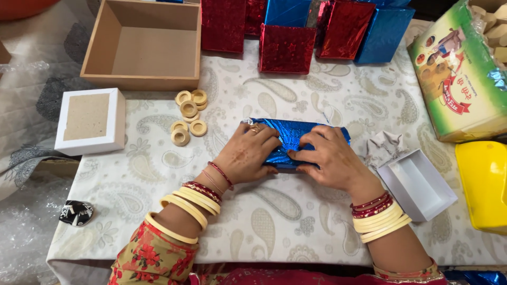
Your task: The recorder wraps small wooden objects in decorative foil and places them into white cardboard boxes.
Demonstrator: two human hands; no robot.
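Looking down from the head view, I am noting the patterned table cloth (317, 100) covering the whole work surface. At far right a green printed carton (465, 79) is lying beside a yellow container (483, 190). An open wooden box (142, 45) is sitting at upper left, with red and blue foil-wrapped boxes (288, 47) standing along the back edge. A white lidded box (90, 121) is resting at left, and an open white tray (417, 184) at right. The blue foil-wrapped box (296, 134) is lying at table centre, directly under both hands. My left hand (245, 155) is pressing flat on its left half, fingers spread. My right hand (327, 155) is pressing on the right half, fingertips possibly pinching a foil fold; I cannot tell for sure. Small cream rings (189, 119) are lying scattered just left of the blue box.
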